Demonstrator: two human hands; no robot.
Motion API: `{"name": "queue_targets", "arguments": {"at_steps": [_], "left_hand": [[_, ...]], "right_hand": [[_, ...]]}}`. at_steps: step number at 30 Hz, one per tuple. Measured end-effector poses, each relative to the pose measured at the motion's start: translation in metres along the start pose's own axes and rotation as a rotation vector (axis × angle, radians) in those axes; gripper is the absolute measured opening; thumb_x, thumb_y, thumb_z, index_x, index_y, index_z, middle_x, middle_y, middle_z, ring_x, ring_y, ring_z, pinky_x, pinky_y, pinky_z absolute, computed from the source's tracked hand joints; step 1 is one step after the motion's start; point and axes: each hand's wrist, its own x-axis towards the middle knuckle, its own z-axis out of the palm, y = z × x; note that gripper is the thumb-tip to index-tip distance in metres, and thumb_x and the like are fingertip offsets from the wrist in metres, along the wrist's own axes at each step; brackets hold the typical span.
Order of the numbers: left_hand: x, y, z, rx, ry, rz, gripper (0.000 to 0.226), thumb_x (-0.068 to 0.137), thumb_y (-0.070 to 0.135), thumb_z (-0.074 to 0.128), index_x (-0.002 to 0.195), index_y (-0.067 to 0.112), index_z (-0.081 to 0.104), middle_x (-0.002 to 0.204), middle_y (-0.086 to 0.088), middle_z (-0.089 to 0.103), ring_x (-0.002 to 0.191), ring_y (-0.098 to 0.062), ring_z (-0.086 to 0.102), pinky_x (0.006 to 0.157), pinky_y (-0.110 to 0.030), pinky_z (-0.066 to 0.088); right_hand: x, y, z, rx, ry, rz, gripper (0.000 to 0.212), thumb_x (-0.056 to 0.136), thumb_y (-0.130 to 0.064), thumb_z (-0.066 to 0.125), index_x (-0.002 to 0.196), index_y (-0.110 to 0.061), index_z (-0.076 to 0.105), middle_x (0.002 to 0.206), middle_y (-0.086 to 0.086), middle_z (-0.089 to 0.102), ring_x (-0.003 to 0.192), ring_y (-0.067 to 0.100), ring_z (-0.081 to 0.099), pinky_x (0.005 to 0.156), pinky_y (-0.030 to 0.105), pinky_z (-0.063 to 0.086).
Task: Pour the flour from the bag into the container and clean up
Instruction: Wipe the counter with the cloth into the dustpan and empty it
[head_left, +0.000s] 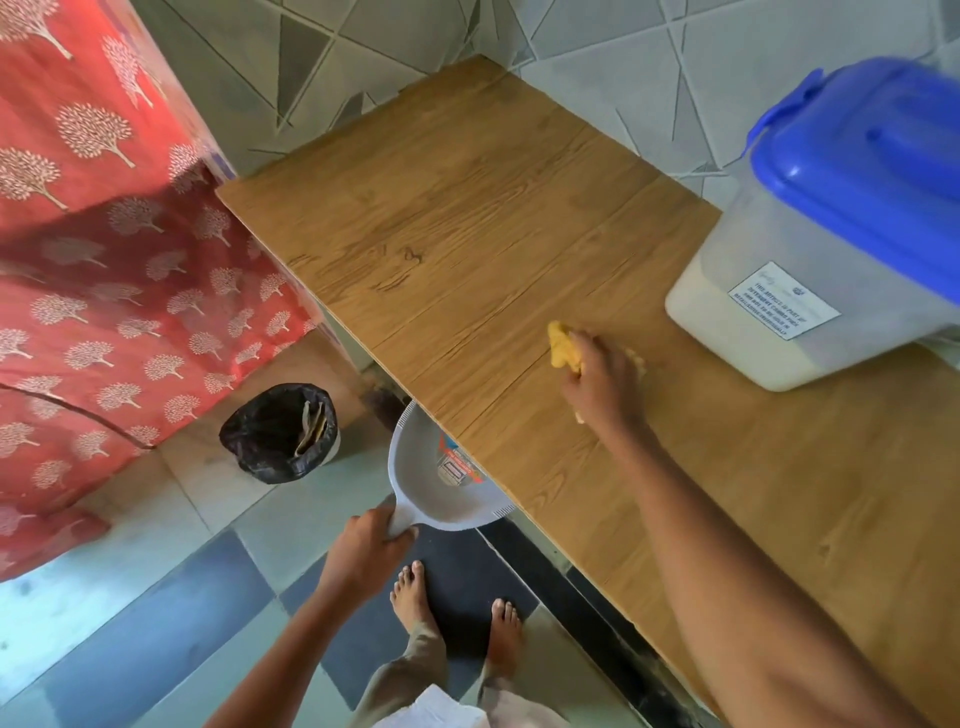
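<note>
A clear plastic container (769, 306) with a blue lid (872, 171) stands at the right end of the wooden table (467, 208); pale flour fills its lower part. My right hand (602, 379) presses a yellow cloth (563, 348) flat on the tabletop, left of the container. My left hand (369, 545) grips the handle of a grey dustpan (436, 483), held just under the table's near edge. A crumpled brown paper bag (311, 426) sits inside the bin.
A small bin with a black liner (275, 436) stands on the floor left of the dustpan. Red patterned fabric (104, 260) covers furniture at the left. My bare feet (457, 623) stand on a dark mat on the tiled floor.
</note>
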Motion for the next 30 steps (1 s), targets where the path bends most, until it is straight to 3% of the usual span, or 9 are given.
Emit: {"name": "queue_targets", "arguments": {"at_steps": [5,7,11,15,19,23,25,28,30], "left_hand": [[-0.013,0.004,0.011,0.003,-0.003,-0.025,0.012,0.089,0.032,0.066,0.081,0.029,0.057,0.070,0.003,0.062,0.063,-0.021,0.057,0.054,-0.032,0.039],[-0.019,0.009,0.016,-0.009,0.005,-0.012,0.014,0.090,0.028,0.067,0.081,0.029,0.057,0.070,0.003,0.063,0.062,-0.019,0.055,0.054,-0.030,0.039],[-0.028,0.016,0.024,0.021,0.016,-0.004,0.007,0.091,0.029,0.067,0.087,0.023,0.066,0.074,0.002,0.064,0.061,-0.016,0.055,0.053,-0.028,0.037],[-0.035,0.020,0.033,0.017,0.005,-0.033,0.010,0.091,0.034,0.068,0.083,0.030,0.063,0.075,0.004,0.066,0.063,-0.015,0.058,0.052,-0.028,0.037],[-0.041,0.020,0.047,0.021,-0.007,-0.038,0.016,0.089,0.037,0.067,0.077,0.031,0.059,0.072,0.004,0.065,0.062,-0.015,0.058,0.053,-0.030,0.039],[-0.055,0.025,0.053,0.013,0.015,-0.026,0.008,0.089,0.034,0.066,0.083,0.030,0.064,0.073,0.005,0.066,0.064,-0.017,0.062,0.056,-0.029,0.043],[-0.062,0.022,0.056,-0.003,0.020,-0.021,0.015,0.085,0.039,0.062,0.080,0.025,0.062,0.069,0.004,0.066,0.065,-0.022,0.063,0.058,-0.034,0.048],[-0.069,0.019,0.057,-0.008,0.013,0.001,0.023,0.080,0.045,0.057,0.077,0.022,0.058,0.064,0.002,0.063,0.065,-0.025,0.062,0.059,-0.038,0.050],[-0.071,0.019,0.057,0.006,0.004,0.012,0.022,0.081,0.044,0.058,0.078,0.022,0.058,0.065,0.002,0.063,0.066,-0.026,0.063,0.060,-0.038,0.050]], "right_hand": [[-0.107,-0.087,0.024,0.320,-0.341,-0.415,0.049,0.079,-0.025,0.062,0.128,-0.024,0.067,0.120,0.000,0.071,0.108,0.019,0.065,0.094,0.040,0.051],[-0.125,-0.090,0.016,0.483,-0.369,-0.422,0.049,0.079,-0.015,0.063,0.127,-0.022,0.068,0.114,0.001,0.071,0.101,0.015,0.066,0.088,0.037,0.055],[-0.110,-0.046,-0.042,0.500,0.076,-0.308,0.044,0.078,-0.008,0.064,0.121,-0.015,0.071,0.096,0.004,0.061,0.081,0.010,0.057,0.070,0.029,0.053],[-0.055,0.029,-0.087,-0.001,0.306,-0.062,0.046,0.077,-0.016,0.070,0.123,-0.022,0.067,0.105,0.009,0.059,0.087,0.030,0.063,0.064,0.034,0.050],[-0.044,0.073,-0.063,-0.144,0.079,0.235,0.043,0.083,-0.022,0.067,0.125,-0.016,0.061,0.113,0.023,0.064,0.092,0.047,0.066,0.073,0.047,0.053],[-0.101,0.021,-0.018,0.007,0.022,-0.067,0.037,0.085,-0.030,0.066,0.119,-0.015,0.066,0.102,0.016,0.070,0.084,0.036,0.068,0.065,0.041,0.055],[-0.140,-0.016,-0.004,0.163,-0.122,-0.208,0.033,0.086,-0.034,0.063,0.114,-0.017,0.068,0.098,0.008,0.073,0.085,0.029,0.068,0.067,0.039,0.056],[-0.173,-0.045,-0.018,0.465,-0.381,-0.232,0.027,0.090,-0.034,0.063,0.113,-0.020,0.070,0.092,0.000,0.074,0.080,0.016,0.068,0.072,0.039,0.058],[-0.171,-0.035,-0.043,0.638,-0.336,-0.155,0.020,0.093,-0.026,0.064,0.111,-0.021,0.071,0.092,-0.003,0.073,0.081,0.011,0.068,0.073,0.034,0.059]]}}
